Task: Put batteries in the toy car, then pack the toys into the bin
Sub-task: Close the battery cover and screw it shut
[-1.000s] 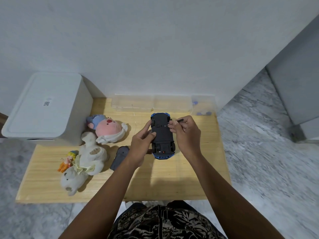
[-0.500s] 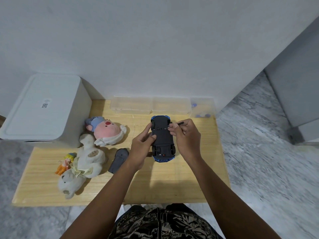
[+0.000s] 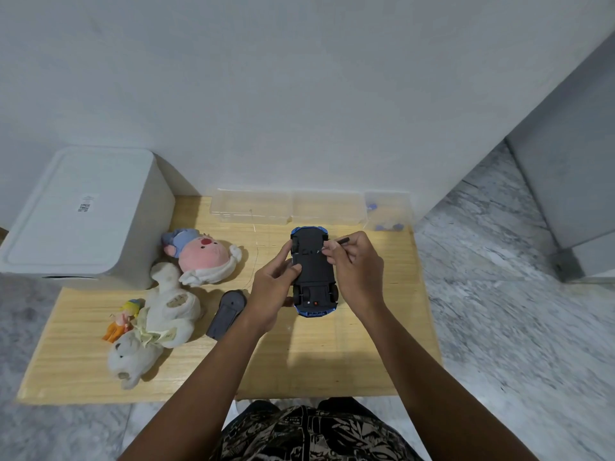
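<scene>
Item one, the toy car (image 3: 313, 271): blue body, black underside turned up towards us, lying over the middle of the wooden table (image 3: 332, 361), nose towards the wall. Our left hand (image 3: 271, 291) grips its left flank, thumb curled onto the chassis and fingers wrapped round the side. Our right hand (image 3: 357, 269) pinches a thin dark tool (image 3: 341, 241), apparently a small screwdriver, its tip set against the underside near the front axle; the remaining fingers are curled in. Whether the car rests on the table or is lifted just off it we cannot tell. Item two, a dark grey cover or remote-shaped piece (image 3: 226, 314), flat on the table just left of our left wrist. Item three, a pink-faced plush (image 3: 203, 257) with a blue cap, near the left rear of the table. Item four, a white plush bear (image 3: 156, 324), lying lengthwise in front of the pink one and touching it. Item five, a small orange and yellow doll (image 3: 121, 319), against the bear's left side. Item six, the white lidded bin (image 3: 83, 214), lid on, at the table's left rear corner. Item seven, clear plastic containers (image 3: 286, 207) in a row along the wall, the rightmost clear box (image 3: 387, 211) holding small blue pieces we cannot identify.
</scene>
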